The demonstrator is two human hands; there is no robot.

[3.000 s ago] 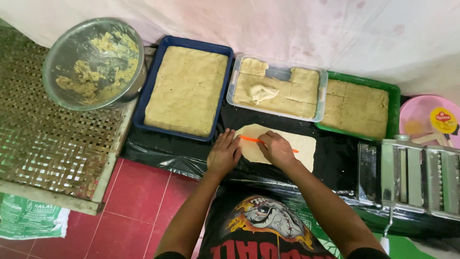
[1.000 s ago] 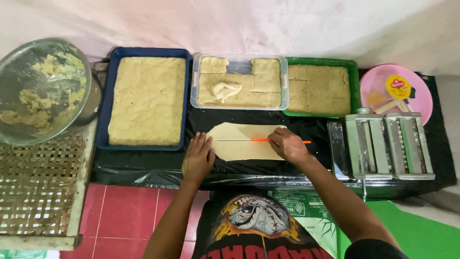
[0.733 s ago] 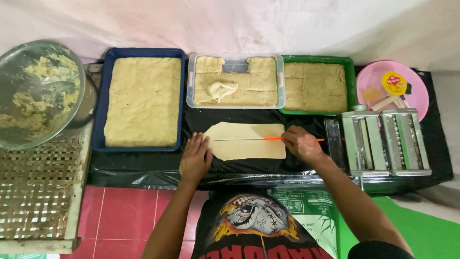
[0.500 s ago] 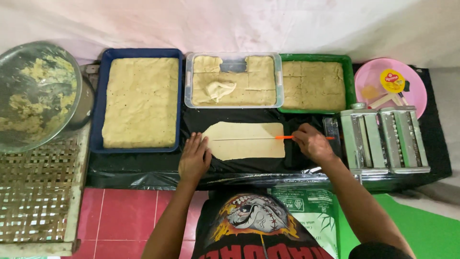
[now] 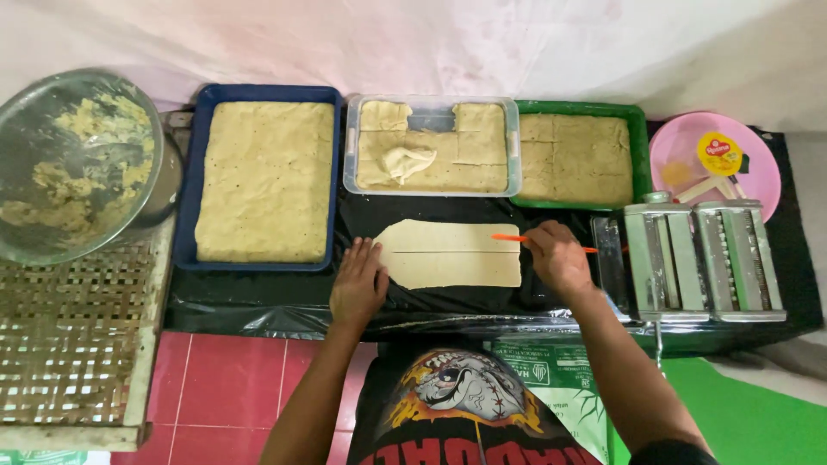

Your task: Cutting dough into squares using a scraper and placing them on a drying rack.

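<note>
A thin, pale sheet of dough (image 5: 448, 255) lies on a black plastic-covered work surface (image 5: 258, 297), with a straight cut line running along its length. My left hand (image 5: 358, 284) rests flat on the sheet's left end, fingers spread. At the sheet's right end, my right hand (image 5: 556, 255) grips a slim orange cutting tool (image 5: 510, 238), whose tip sits at the right end of the cut line.
Behind the sheet stand a blue tray (image 5: 184, 215) of dough, a clear container (image 5: 351, 146) of dough pieces and a green tray (image 5: 639, 164) of cut dough. A metal pasta roller (image 5: 702, 263) stands right, a pink plate (image 5: 676, 155) behind it. A metal bowl (image 5: 26, 138) and woven rack (image 5: 69, 344) lie left.
My right hand has drawn the orange tool rightward along the dough sheet to its right end, leaving a lengthwise cut. My left hand stayed on the sheet's left end.
</note>
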